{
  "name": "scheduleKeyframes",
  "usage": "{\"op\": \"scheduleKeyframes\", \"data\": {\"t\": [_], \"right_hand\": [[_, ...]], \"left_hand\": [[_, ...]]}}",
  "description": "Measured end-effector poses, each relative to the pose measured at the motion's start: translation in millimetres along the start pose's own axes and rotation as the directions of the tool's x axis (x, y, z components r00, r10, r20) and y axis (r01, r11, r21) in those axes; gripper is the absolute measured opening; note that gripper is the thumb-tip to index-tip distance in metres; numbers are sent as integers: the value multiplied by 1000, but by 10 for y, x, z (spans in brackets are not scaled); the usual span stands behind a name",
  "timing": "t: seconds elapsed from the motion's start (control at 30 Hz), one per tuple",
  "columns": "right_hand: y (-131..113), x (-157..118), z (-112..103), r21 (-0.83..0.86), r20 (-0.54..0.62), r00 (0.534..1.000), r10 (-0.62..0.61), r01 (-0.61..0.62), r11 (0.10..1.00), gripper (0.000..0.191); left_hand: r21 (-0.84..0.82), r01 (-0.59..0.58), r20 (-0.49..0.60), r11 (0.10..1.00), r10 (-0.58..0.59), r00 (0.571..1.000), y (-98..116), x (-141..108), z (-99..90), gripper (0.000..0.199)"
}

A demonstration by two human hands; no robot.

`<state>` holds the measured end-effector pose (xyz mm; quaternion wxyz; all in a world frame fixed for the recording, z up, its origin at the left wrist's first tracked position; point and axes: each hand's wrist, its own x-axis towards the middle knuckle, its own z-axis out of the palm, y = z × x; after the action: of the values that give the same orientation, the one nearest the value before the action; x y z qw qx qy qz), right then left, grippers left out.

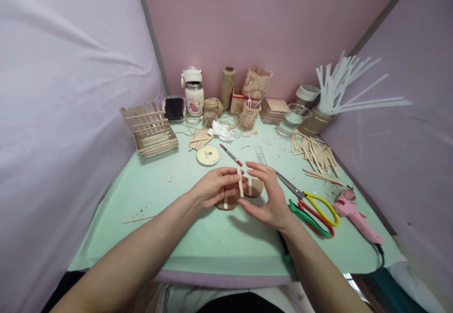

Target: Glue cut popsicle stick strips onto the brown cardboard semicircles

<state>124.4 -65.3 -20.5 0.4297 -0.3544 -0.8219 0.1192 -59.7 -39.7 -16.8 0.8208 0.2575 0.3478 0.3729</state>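
Between the thumb and fingers of my left hand (219,185) is a short piece of craft stick (241,185), held nearly upright. My right hand (267,197) curves around its other side, fingers and thumb apart. The right thumb tip comes close to the stick's lower end; whether it touches I cannot tell. Beneath the hands lie two brown discs, a left disc (231,203) and a right disc (257,188), each with a pale strip of stick across it. My fingers partly hide both discs.
Scissors (300,192), green-handled cutters (311,218) and a pink glue gun (359,216) lie at right. Ahead are a red-tipped pen (231,155), a round lid (208,155) and a clear ruler (260,155). Loose sticks (318,155), a water cup (293,119) and a stick basket (155,138) stand farther back.
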Motion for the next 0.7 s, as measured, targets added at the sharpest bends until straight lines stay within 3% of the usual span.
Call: {"op": "scheduleKeyframes", "data": {"t": [0.13,0.7], "right_hand": [[17,-19,-15,101,110,990,85,-97,990,70],[73,-79,-29,132,116,989,88,-103,986,80]], "left_hand": [[61,62,28,996,-64,998,-6,-22,30,26],[102,123,66,987,-130,989,-9,-15,23,23]]}}
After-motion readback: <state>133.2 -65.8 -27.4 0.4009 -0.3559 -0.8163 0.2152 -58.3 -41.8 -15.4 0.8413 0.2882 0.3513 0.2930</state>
